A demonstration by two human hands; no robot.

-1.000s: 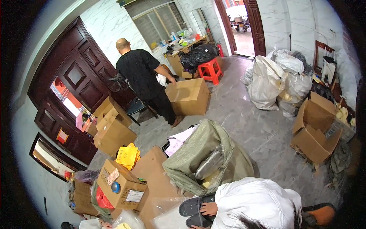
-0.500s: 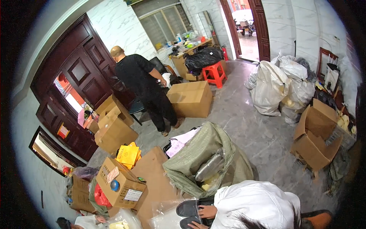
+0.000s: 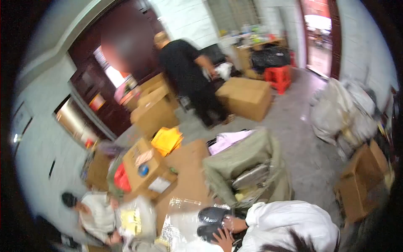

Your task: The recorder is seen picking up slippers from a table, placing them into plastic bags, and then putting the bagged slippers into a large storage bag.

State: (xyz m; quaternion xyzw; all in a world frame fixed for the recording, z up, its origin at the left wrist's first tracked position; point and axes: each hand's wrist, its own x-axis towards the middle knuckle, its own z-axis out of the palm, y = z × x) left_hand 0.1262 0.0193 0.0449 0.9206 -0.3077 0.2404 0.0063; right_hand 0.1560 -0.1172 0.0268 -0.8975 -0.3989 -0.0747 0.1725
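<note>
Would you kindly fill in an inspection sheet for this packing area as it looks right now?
Surface: grey tiled floor, with flattened brown cardboard laid on it.
Job's things: two black rounded shoe-like items, touched by a person in a white top; crinkled clear plastic bag beside them.
Clutter: open olive-green sack of packets; large brown cardboard box; stack of yellow envelopes; bulging white sacks; red plastic stool.
Grippers: the wearer's own hands are not in view.
Cables: nothing seen.
Surroundings: dark red wooden door; standing person in black; crouching person in pale clothes at lower left. The picture is blurred.
</note>
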